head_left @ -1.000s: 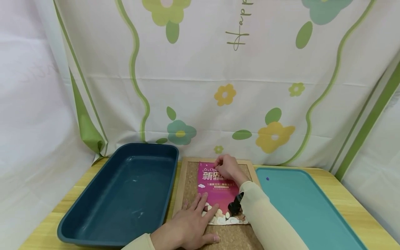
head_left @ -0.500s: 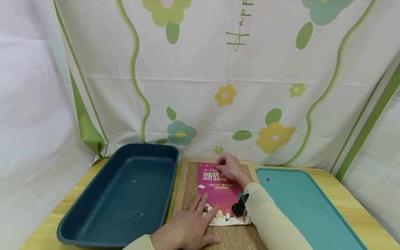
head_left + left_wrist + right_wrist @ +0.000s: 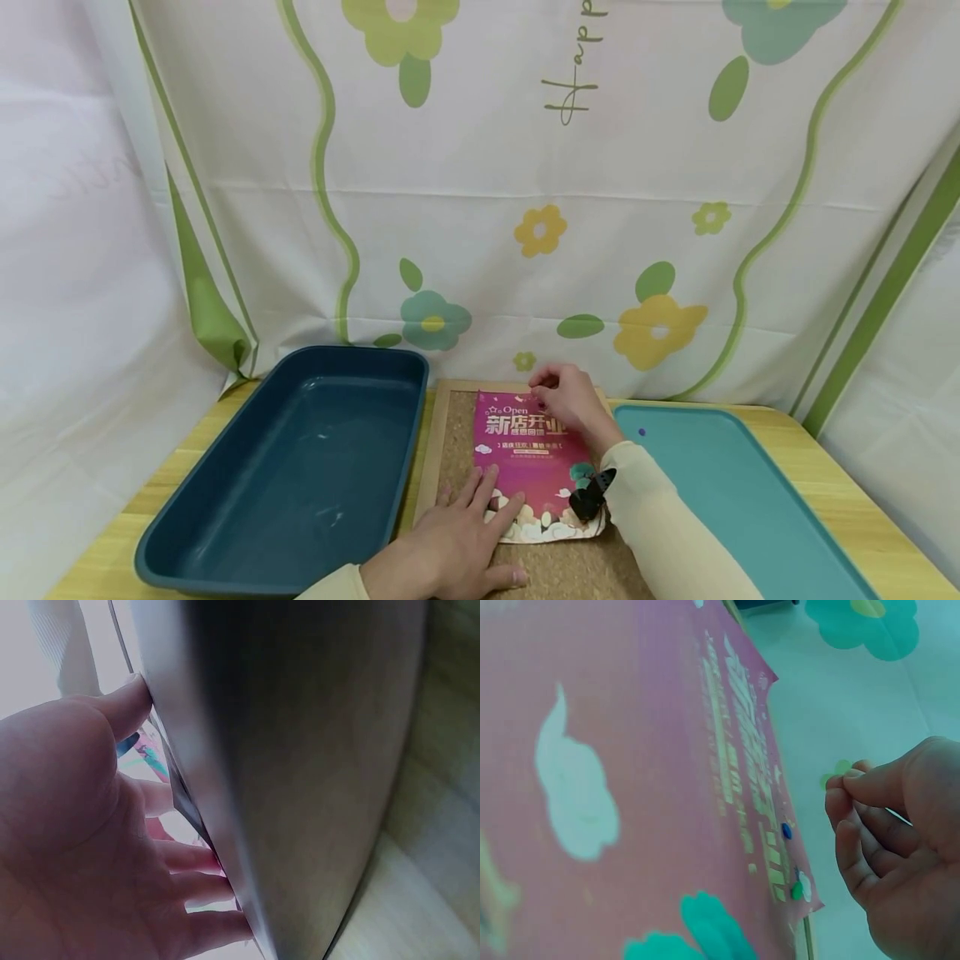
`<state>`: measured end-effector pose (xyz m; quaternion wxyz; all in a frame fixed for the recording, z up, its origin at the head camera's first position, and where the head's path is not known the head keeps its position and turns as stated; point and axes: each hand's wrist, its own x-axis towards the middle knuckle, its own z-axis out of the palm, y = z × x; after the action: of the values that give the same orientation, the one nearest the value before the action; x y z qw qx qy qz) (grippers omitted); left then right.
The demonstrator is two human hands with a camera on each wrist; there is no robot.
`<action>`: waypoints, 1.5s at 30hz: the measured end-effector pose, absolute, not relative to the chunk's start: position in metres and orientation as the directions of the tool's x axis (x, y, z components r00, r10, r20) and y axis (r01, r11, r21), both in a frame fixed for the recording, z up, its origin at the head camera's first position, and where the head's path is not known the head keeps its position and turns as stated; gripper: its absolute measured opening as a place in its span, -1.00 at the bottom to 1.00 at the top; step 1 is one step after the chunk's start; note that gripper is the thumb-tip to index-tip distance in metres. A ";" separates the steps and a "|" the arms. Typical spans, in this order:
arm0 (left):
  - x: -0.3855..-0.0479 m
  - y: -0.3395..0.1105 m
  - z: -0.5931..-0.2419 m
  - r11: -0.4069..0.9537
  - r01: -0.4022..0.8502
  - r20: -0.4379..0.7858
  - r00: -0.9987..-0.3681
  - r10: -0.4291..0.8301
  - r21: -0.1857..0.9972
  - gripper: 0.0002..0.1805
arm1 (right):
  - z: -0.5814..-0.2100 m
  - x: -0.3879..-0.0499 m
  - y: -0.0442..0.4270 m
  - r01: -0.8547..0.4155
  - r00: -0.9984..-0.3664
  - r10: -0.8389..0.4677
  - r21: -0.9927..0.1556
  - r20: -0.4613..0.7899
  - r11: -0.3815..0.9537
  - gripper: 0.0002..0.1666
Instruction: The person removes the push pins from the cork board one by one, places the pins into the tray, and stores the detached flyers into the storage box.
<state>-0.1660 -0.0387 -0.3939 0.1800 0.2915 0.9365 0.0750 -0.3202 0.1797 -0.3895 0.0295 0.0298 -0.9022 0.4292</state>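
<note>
A magenta poster [image 3: 528, 475] with white and gold lettering lies on a wood-framed corkboard [image 3: 456, 433]. My left hand [image 3: 457, 533] rests flat with spread fingers on the poster's lower left part and the bare cork. My right hand [image 3: 573, 402] is at the poster's top edge, thumb and forefinger tips together. In the right wrist view this right hand [image 3: 922, 847] stands beside the edge; anything between its fingertips is too small to make out. A blue pushpin [image 3: 787, 830] and a green pushpin [image 3: 797, 889] sit near the poster's top right corner.
Left of the corkboard stands a deep dark blue tub [image 3: 300, 475]. A flat teal tray [image 3: 720, 483] lies to the right with a small purple pin [image 3: 642, 432] on it. Behind the wooden table [image 3: 840, 500] hangs a flowered white cloth [image 3: 480, 167].
My right hand has moved a little right and away from the poster's lettering, uncovering the words near the top. My left hand has stayed in place.
</note>
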 end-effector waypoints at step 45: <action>-0.161 -0.038 -0.396 0.829 0.514 -0.268 -0.786 0.558 0.219 -0.13 | -0.374 -0.295 0.278 -0.078 -0.993 0.030 -0.807 0.118 0.586 -0.64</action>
<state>-0.1612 -0.0378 -0.3958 0.1622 0.2843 0.9425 0.0672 -0.2953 0.2783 -0.3736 0.0594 0.0134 -0.8885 0.4549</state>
